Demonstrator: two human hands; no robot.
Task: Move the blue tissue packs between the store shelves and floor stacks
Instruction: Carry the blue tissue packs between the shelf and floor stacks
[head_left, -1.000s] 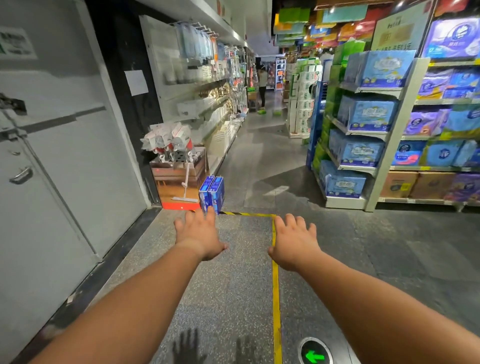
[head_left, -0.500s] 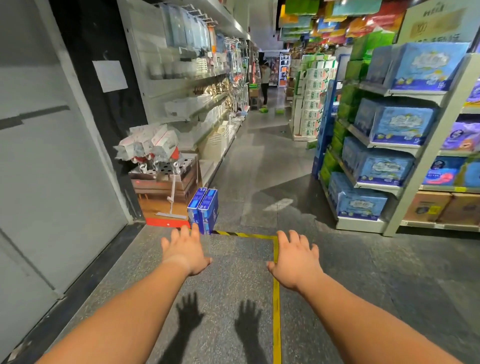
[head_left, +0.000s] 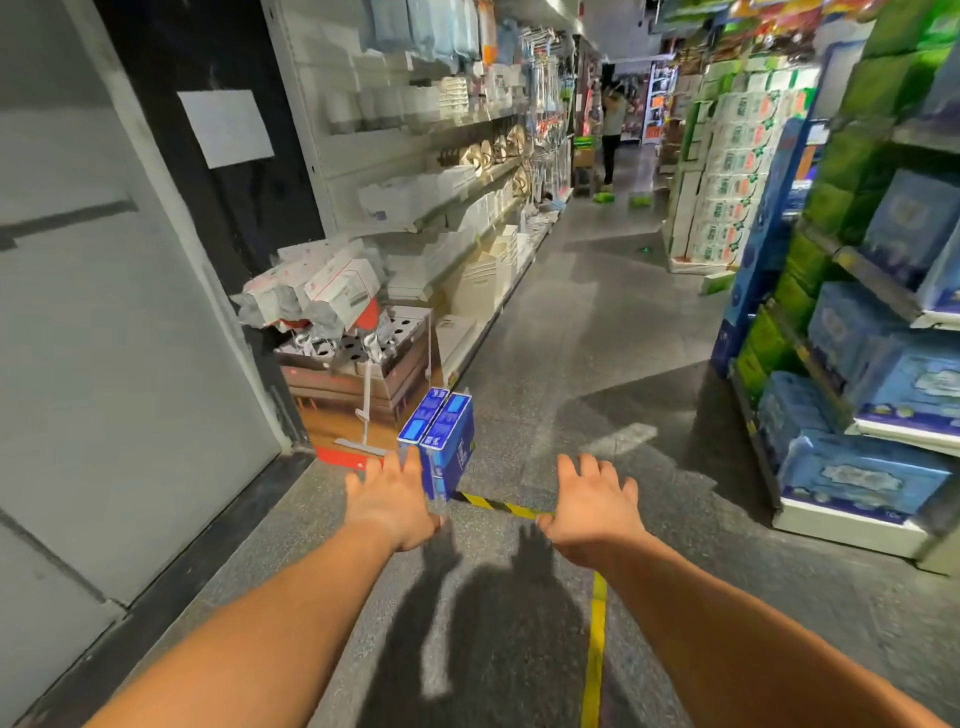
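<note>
Reaching, left hand (head_left: 393, 501) nears blue tissue packs (head_left: 439, 441) (empty, fingers spread).

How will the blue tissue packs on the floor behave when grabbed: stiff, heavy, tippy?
The blue tissue packs look boxy with sharp edges, so probably fairly stiff. Being tissue, likely light for their size. They stand tall and narrow, side by side on the floor, so a push from the left hand could tip them.
</note>
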